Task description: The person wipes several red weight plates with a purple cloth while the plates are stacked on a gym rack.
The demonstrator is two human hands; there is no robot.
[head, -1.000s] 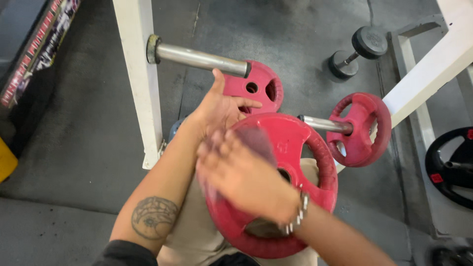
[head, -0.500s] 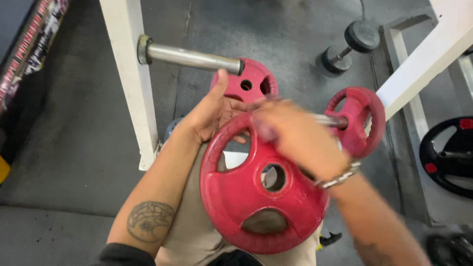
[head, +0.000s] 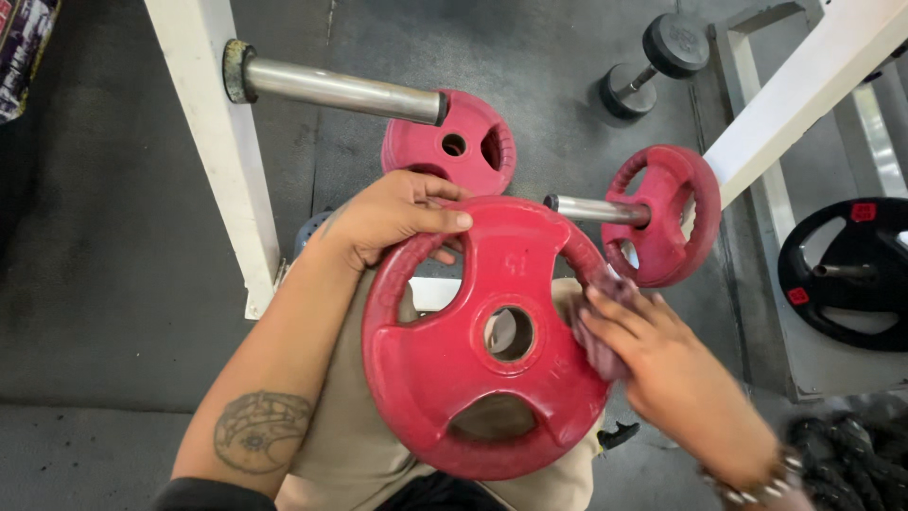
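A large red weight plate (head: pixel 445 364) with three grip slots and a round centre hole rests flat on my lap. My left hand (head: pixel 388 216) grips its upper rim, thumb on top and fingers through a slot. My right hand (head: pixel 667 364) presses a dull purple cloth (head: pixel 598 336) against the plate's right edge. A bracelet sits on my right wrist.
A white rack post (head: pixel 213 142) carries a bare steel peg (head: pixel 336 90). A smaller red plate (head: pixel 452 144) lies on the floor beyond my hand. Another red plate (head: pixel 665 213) hangs on a second peg. A black plate (head: pixel 846 274) and a dumbbell (head: pixel 653 61) sit to the right.
My right hand has swept with the cloth from the plate's top to its right edge. My left hand has closed onto the upper rim. The view has shifted slightly.
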